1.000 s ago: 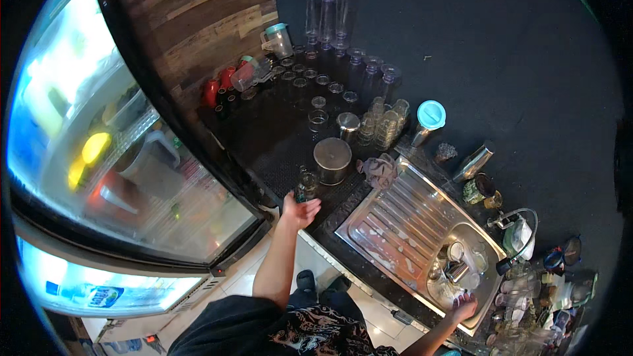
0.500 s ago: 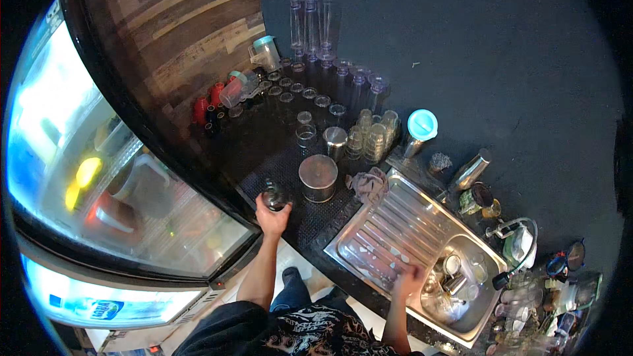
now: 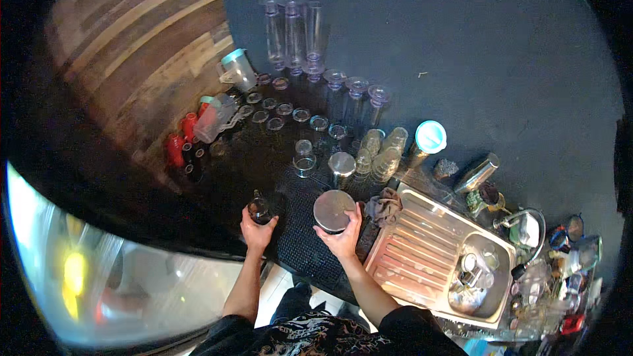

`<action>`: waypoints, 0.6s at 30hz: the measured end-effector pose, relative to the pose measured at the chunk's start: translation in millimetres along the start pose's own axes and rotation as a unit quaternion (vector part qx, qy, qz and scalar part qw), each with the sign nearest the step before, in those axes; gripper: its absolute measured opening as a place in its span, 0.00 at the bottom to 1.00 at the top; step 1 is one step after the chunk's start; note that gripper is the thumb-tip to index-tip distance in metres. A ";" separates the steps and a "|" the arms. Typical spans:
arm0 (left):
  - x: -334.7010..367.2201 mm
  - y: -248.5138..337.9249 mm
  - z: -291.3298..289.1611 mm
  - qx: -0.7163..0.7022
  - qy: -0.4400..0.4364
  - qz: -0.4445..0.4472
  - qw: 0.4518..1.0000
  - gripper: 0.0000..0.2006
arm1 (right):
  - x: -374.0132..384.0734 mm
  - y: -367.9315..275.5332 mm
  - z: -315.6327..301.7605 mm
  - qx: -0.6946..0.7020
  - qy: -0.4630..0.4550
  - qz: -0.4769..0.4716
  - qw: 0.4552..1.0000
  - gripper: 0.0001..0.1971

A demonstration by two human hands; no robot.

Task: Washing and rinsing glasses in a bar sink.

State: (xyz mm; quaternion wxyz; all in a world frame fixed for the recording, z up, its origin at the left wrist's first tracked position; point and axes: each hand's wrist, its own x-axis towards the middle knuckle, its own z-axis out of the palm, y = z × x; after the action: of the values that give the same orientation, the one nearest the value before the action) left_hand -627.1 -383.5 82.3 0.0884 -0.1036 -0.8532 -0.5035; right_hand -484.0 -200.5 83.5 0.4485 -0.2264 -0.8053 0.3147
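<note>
Two hands, two things, head view. Our left (image 3: 259, 233) curls round near side of dark glass vessel (image 3: 258, 209). Our right (image 3: 344, 237) cups near rim of round-lidded canister (image 3: 332, 209), thumb and fingers apart. Canister upright, right of vessel, textured mat (image 3: 297, 237) between; can't tell if either's lifted.

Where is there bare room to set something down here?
The ribbed drainboard looks bare, between the grey cloth and the sink bowl. The black mat is open between the left hand, around a dark glass vessel, and the right hand, gripping a lidded canister. Crowded: the bowl, holding dishes, and the glassware cluster right of it.
</note>
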 end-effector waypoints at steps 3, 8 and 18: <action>16.1 -19.3 4.2 -0.040 -0.048 0.035 0.997 0.35 | -3.7 9.7 7.4 0.038 0.037 0.022 0.998 0.44; 25.4 -33.9 16.3 -0.054 -0.069 0.039 0.995 0.37 | -3.9 26.9 -10.2 -0.043 0.129 0.047 0.990 0.42; 40.2 -44.8 13.4 -0.167 -0.145 0.008 0.975 0.37 | 15.7 34.3 1.8 -0.121 0.184 0.097 0.971 0.45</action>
State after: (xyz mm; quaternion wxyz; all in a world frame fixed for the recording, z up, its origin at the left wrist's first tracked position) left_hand -678.3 -389.4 48.5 -0.0506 -0.1959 -0.7597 -0.6179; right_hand -490.5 -166.9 67.6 0.5256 -0.4102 -0.7151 0.2101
